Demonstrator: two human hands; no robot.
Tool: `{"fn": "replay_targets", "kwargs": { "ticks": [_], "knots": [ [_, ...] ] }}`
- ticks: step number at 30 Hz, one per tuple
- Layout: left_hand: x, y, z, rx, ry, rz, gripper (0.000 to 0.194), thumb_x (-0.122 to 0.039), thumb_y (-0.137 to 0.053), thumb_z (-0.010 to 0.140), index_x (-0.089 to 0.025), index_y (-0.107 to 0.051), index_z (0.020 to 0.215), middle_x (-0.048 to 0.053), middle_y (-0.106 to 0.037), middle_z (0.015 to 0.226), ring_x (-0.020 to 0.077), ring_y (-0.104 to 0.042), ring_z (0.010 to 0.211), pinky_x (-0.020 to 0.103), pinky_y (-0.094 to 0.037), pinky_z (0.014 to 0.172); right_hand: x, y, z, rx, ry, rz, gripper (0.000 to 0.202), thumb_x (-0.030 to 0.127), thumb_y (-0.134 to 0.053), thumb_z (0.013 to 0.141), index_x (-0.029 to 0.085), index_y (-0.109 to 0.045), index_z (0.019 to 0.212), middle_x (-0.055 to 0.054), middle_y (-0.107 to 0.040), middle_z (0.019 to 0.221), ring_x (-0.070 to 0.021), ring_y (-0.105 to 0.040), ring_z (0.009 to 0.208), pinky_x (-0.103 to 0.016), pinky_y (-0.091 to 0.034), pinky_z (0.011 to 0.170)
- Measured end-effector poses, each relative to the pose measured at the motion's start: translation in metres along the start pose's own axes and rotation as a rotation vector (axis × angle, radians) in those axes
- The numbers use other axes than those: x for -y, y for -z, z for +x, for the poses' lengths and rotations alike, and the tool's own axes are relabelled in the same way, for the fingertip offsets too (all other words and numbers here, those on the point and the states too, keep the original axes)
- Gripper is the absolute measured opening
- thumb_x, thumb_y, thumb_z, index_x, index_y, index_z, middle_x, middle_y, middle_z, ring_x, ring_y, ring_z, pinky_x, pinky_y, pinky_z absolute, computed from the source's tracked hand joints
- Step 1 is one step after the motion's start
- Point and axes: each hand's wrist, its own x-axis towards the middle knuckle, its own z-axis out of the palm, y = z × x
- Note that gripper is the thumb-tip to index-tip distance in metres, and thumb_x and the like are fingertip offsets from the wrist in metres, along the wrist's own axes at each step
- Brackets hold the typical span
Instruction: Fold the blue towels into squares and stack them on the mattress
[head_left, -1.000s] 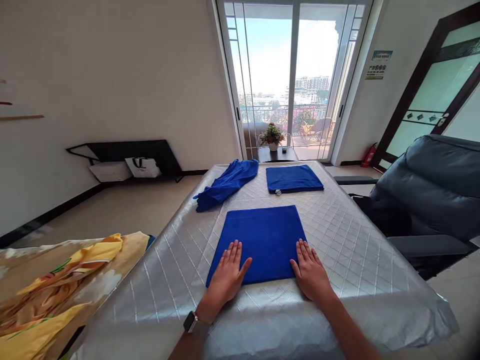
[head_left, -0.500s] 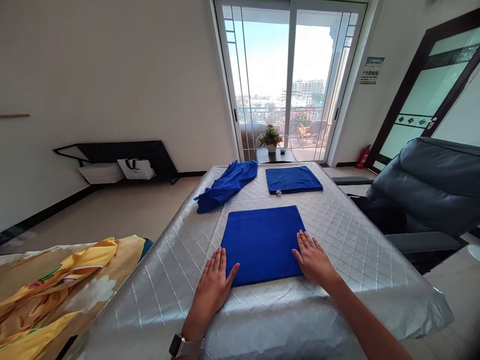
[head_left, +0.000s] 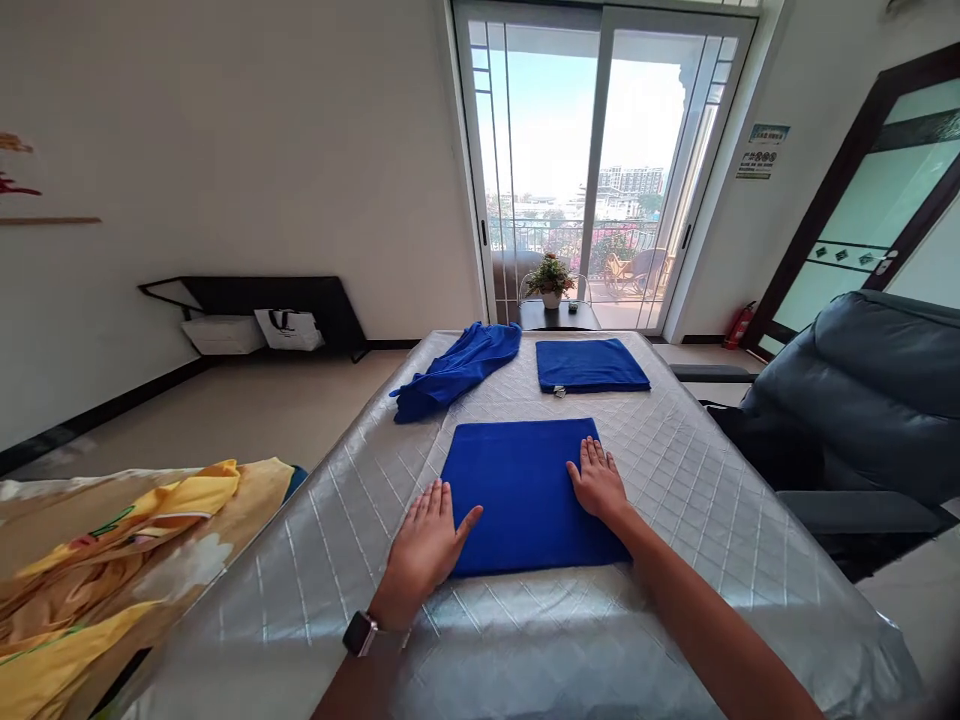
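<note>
A flat blue folded cloth (head_left: 521, 500) lies on the silver quilted table cover (head_left: 697, 480) right in front of me. My left hand (head_left: 429, 540) rests at its left edge, fingers stretched out and thumb spread onto the fabric. On the right side of the cloth, my right hand (head_left: 598, 478) lies flat with the fingers straight. Neither hand grips anything. Beyond it, at the far right, lies a second folded blue cloth (head_left: 592, 366) with a small white tag at its near edge. A crumpled blue cloth (head_left: 457, 372) is heaped at the far left.
A dark armchair (head_left: 885, 390) stands along the right side. Yellow patterned fabric (head_left: 180, 500) lies on a lower surface at left. Past the table's far end, a potted plant (head_left: 551, 278) sits on a small table before the glass door (head_left: 547, 150). Bags rest on a black rack (head_left: 262, 295).
My right hand has slid forward and slightly left along the folded cloth's right side. My left hand stays near the left edge. The camera view has shifted a little.
</note>
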Motion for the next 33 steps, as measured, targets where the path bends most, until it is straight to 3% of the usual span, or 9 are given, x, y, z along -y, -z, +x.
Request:
{"fn": "replay_targets", "kwargs": {
  "ticks": [6, 8, 10, 12, 14, 20, 23, 26, 33],
  "knots": [
    [-0.133, 0.023, 0.054, 0.109, -0.401, -0.144, 0.081, -0.062, -0.012, 0.103, -0.007, -0.035, 0.157, 0.017, -0.029, 0.166, 0.0256, -0.025, 0.156, 0.043, -0.021, 0.128, -0.003, -0.004, 0.0, -0.039, 0.021, -0.048, 0.073, 0.048, -0.015, 0.106, 0.003, -0.013, 0.163, -0.012, -0.008, 0.171, -0.0214, -0.004, 0.158, -0.041, -0.003, 0.127],
    [-0.163, 0.016, 0.068, 0.172, -0.464, -0.178, 0.078, -0.058, -0.011, 0.104, -0.006, -0.035, 0.157, 0.017, -0.027, 0.167, 0.0248, -0.022, 0.156, 0.043, -0.02, 0.128, -0.003, -0.005, -0.001, -0.043, 0.023, -0.071, 0.072, 0.045, -0.017, 0.106, 0.003, -0.015, 0.163, -0.013, -0.008, 0.171, -0.0221, -0.004, 0.158, -0.041, -0.004, 0.127],
    [-0.173, 0.007, 0.078, 0.2, -0.454, -0.193, 0.078, -0.057, -0.011, 0.105, -0.004, -0.033, 0.158, 0.019, -0.025, 0.167, 0.0258, -0.021, 0.157, 0.044, -0.02, 0.128, -0.003, -0.006, -0.001, -0.051, 0.026, -0.078, 0.07, 0.043, -0.017, 0.106, 0.003, -0.017, 0.163, -0.013, -0.009, 0.171, -0.0225, -0.005, 0.158, -0.041, -0.004, 0.127],
    [-0.165, -0.002, 0.084, 0.184, -0.416, -0.194, 0.077, -0.057, -0.013, 0.105, -0.006, -0.032, 0.159, 0.018, -0.025, 0.167, 0.0266, -0.021, 0.157, 0.046, -0.021, 0.128, -0.003, -0.006, -0.001, -0.056, 0.025, -0.064, 0.07, 0.042, -0.016, 0.106, 0.002, -0.018, 0.163, -0.013, -0.012, 0.171, -0.0228, -0.007, 0.158, -0.04, -0.003, 0.127],
    [-0.141, -0.006, 0.086, 0.161, -0.373, -0.183, 0.077, -0.06, -0.016, 0.104, -0.008, -0.03, 0.16, 0.017, -0.026, 0.167, 0.0259, -0.021, 0.157, 0.047, -0.022, 0.128, -0.003, -0.005, -0.001, -0.054, 0.015, -0.04, 0.071, 0.044, -0.016, 0.105, 0.002, -0.017, 0.163, -0.012, -0.012, 0.171, -0.0225, -0.006, 0.158, -0.04, -0.003, 0.127],
    [-0.031, -0.002, 0.085, 0.126, -0.162, -0.111, 0.085, -0.065, -0.013, 0.102, -0.003, -0.028, 0.159, 0.021, -0.023, 0.167, 0.0294, -0.021, 0.156, 0.051, -0.02, 0.128, -0.001, -0.001, 0.0, -0.021, -0.006, -0.018, 0.072, 0.047, -0.013, 0.105, 0.005, -0.013, 0.164, -0.008, -0.007, 0.171, -0.0199, -0.003, 0.158, -0.04, -0.001, 0.127],
    [0.007, -0.004, 0.082, 0.106, -0.057, -0.105, 0.09, -0.069, -0.009, 0.1, -0.002, -0.027, 0.159, 0.021, -0.023, 0.167, 0.0295, -0.022, 0.156, 0.049, -0.021, 0.128, -0.001, -0.002, -0.001, -0.026, -0.008, -0.029, 0.072, 0.047, -0.014, 0.105, 0.005, -0.014, 0.164, -0.009, -0.008, 0.171, -0.0205, -0.005, 0.158, -0.04, -0.002, 0.127],
    [0.02, -0.01, 0.082, 0.083, -0.039, -0.132, 0.094, -0.072, -0.009, 0.098, -0.004, -0.027, 0.16, 0.021, -0.024, 0.166, 0.0298, -0.025, 0.155, 0.048, -0.022, 0.127, -0.001, -0.004, -0.002, -0.027, -0.009, -0.035, 0.073, 0.048, -0.013, 0.105, 0.004, -0.013, 0.164, -0.009, -0.008, 0.171, -0.0211, -0.005, 0.158, -0.041, -0.002, 0.127],
    [0.022, -0.016, 0.085, 0.058, -0.066, -0.145, 0.09, -0.069, -0.013, 0.1, -0.003, -0.028, 0.159, 0.023, -0.027, 0.165, 0.0305, -0.028, 0.154, 0.049, -0.025, 0.126, -0.002, 0.015, 0.018, 0.048, 0.024, -0.06, 0.073, 0.049, -0.012, 0.105, 0.006, -0.014, 0.164, -0.009, -0.007, 0.171, -0.0207, -0.004, 0.158, -0.042, -0.004, 0.127]
  ]
}}
